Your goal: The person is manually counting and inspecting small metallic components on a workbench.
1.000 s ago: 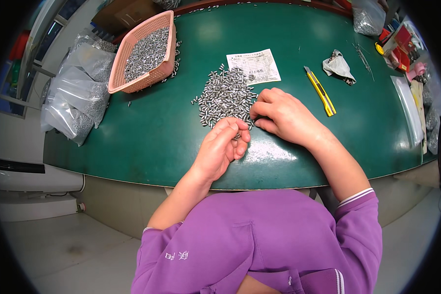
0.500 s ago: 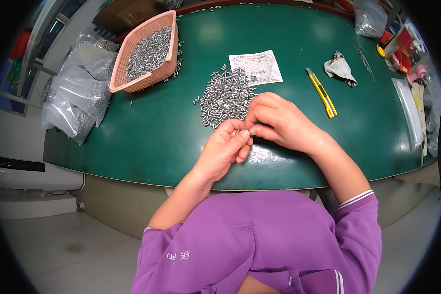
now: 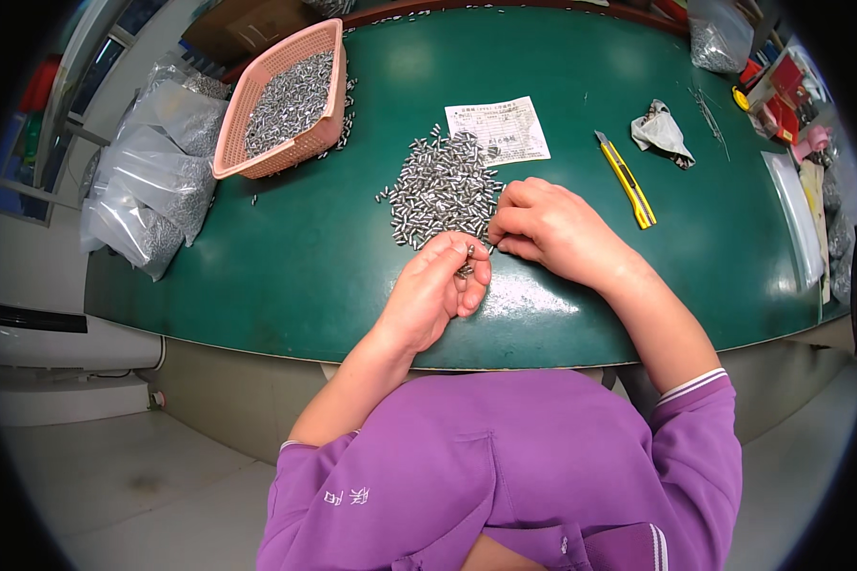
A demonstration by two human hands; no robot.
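A heap of small silvery metal pins (image 3: 438, 190) lies on the green table just beyond my hands. At its near edge my left hand (image 3: 438, 281) is curled palm up, with a few metal pins (image 3: 466, 271) in the bent fingers and one at the thumb tip. My right hand (image 3: 554, 233) is beside it, at the heap's right edge, thumb and fingers pinched together. A bit of metal like one of the pins shows at its fingertips, partly hidden.
Behind the heap lies a printed paper slip (image 3: 519, 133). To the right are a yellow utility knife (image 3: 627, 181) and a crumpled white bag (image 3: 662, 133). A pink basket (image 3: 248, 169) of pins and filled plastic bags (image 3: 162, 186) stand at the left on the green table (image 3: 286, 285).
My right hand has moved slightly right, away from my left hand. The left thumb has drawn back, and the metal pins in my left fingers now show.
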